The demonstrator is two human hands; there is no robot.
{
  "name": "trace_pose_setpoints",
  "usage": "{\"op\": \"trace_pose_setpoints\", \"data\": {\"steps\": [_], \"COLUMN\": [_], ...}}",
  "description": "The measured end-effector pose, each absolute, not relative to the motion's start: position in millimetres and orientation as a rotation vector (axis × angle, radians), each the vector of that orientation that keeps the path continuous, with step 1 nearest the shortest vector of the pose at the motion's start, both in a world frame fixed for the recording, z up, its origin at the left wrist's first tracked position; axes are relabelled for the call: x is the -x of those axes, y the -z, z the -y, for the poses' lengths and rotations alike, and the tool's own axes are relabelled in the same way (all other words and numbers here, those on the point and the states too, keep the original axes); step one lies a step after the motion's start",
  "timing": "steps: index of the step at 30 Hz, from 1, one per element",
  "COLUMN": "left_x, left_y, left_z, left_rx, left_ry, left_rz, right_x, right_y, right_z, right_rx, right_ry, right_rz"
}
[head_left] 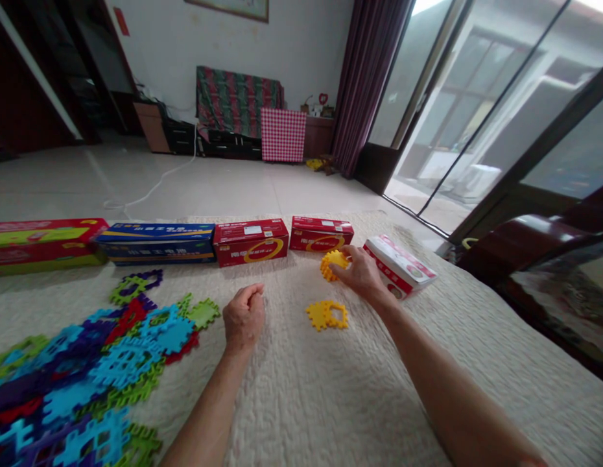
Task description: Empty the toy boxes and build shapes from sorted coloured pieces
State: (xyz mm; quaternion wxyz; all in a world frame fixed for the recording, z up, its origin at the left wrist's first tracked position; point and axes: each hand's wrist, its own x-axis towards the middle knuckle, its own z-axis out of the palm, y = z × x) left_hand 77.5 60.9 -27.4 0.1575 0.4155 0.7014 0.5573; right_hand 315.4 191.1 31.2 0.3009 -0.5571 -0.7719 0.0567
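My right hand (362,271) has its thumb and fingers on a small stack of yellow interlocking plastic tiles (331,264), just in front of a small red box (321,233). Nearer to me, two joined or overlapping yellow tiles (319,315) lie flat on the cream quilted cover (292,389). My left hand (244,315) rests on the cover in a loose fist, with nothing showing in it. To its left spreads a heap of toothed tiles (126,360) in blue, purple, red and green.
A row of boxes lines the far side of the cover: a red and green box (43,243), a blue box (158,243), a larger red box (251,241) and, angled at the right, a white and red box (401,263). Dark wooden furniture (530,253) stands at the right edge.
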Motion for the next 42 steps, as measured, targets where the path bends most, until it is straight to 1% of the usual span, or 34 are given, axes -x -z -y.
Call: {"op": "trace_pose_setpoints", "data": {"steps": [6, 13, 18, 27, 30, 35, 37, 42], "left_x": [-77.6, -76.9, -77.3, -76.4, -76.5, -76.7, -76.7, -76.4], "left_y": [26.6, 29.8, 30.0, 29.8, 30.2, 30.2, 29.3, 26.8], "left_z": [-60.6, -61.5, -61.4, -60.9, -61.0, -61.3, -61.3, -60.5], "left_rx": [-1.185, -1.197, -1.199, -1.185, -1.192, -1.206, -1.209, -1.205], "left_ry": [-1.586, -1.575, -1.577, -1.566, -1.566, -1.554, -1.551, -1.554], "left_rz": [-2.012, -2.026, -2.037, -2.027, -2.028, -2.039, -2.045, -2.045], "right_x": [-312.6, -326.5, -334.3, -328.7, -329.0, -333.7, -334.5, -334.9], "right_y": [-26.4, -33.3, -26.5, -17.0, -21.8, -34.5, -36.2, -31.7], "right_z": [-189.6, -181.2, -163.0, -161.5, -148.7, -122.6, -117.7, -120.0], "right_rx": [1.431, 1.321, 1.203, 1.206, 1.157, 0.954, 0.935, 1.041], "right_ry": [-0.116, -0.102, -0.07, -0.113, -0.248, -0.647, -0.679, -0.616], "right_rz": [2.008, 1.813, 1.88, 1.853, 1.986, 2.567, 2.681, 2.712]}}
